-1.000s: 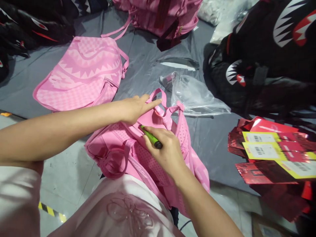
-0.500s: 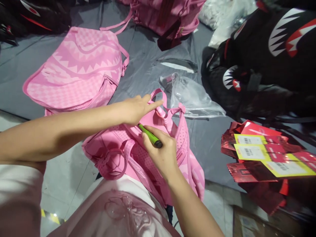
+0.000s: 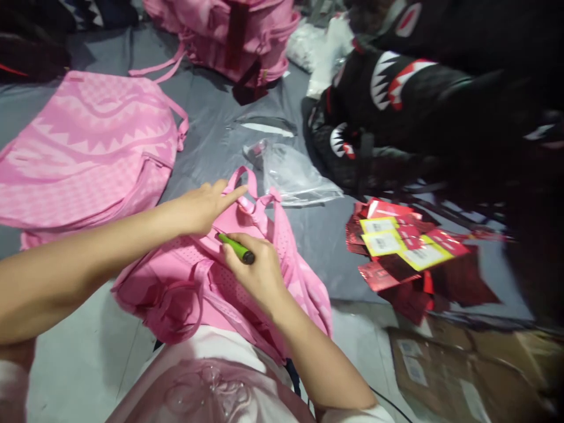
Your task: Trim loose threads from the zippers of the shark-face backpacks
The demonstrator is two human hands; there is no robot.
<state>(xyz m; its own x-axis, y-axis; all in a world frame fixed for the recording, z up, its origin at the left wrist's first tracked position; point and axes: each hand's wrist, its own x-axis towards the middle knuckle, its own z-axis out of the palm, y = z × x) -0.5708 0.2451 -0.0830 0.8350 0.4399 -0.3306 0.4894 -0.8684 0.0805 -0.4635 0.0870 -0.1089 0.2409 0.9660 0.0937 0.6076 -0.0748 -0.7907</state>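
A pink backpack (image 3: 259, 294) lies against my lap at the table edge, its straps and dotted padding facing up. My left hand (image 3: 205, 208) lies across its upper part near the top loop (image 3: 247, 176), index finger stretched out and fingers apart; its underside is hidden. In my right hand (image 3: 259, 270) is a green pen-shaped tool with a black end (image 3: 235, 248). Its thin front tip points at the backpack fabric just beside my left hand. What the tip touches is too small to tell.
Another pink backpack (image 3: 106, 141) lies at left, with more pink bags (image 3: 259, 41) behind. A clear plastic bag (image 3: 295, 176) sits ahead. Black shark-mouth bags (image 3: 423, 123) fill the right. Red packets with yellow-edged labels (image 3: 383, 241) are piled at the right edge; a brown parcel (image 3: 458, 370) is below.
The view has swung to the right, so everything appears further left and the brown parcel shows more. Both hands keep nearly the same place on the backpack, the green tool still in my right hand.
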